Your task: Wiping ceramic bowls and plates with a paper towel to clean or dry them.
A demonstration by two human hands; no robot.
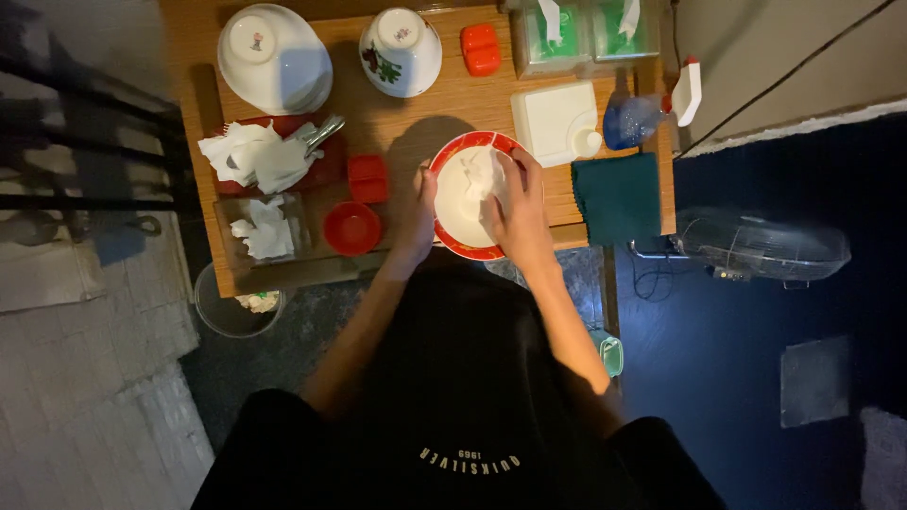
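Seen from above, the left hand (419, 210) grips a red-rimmed white bowl (463, 231) at the wooden table (444, 109) edge while the right hand (518, 212) clutches a white tissue (480, 178), mid-wipe, calling for circular strokes

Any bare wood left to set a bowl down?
One patch: wooden table between the floral white bowl, red-rimmed plate and white lidded box. Left side is crowded: crumpled tissues, small red round dish.
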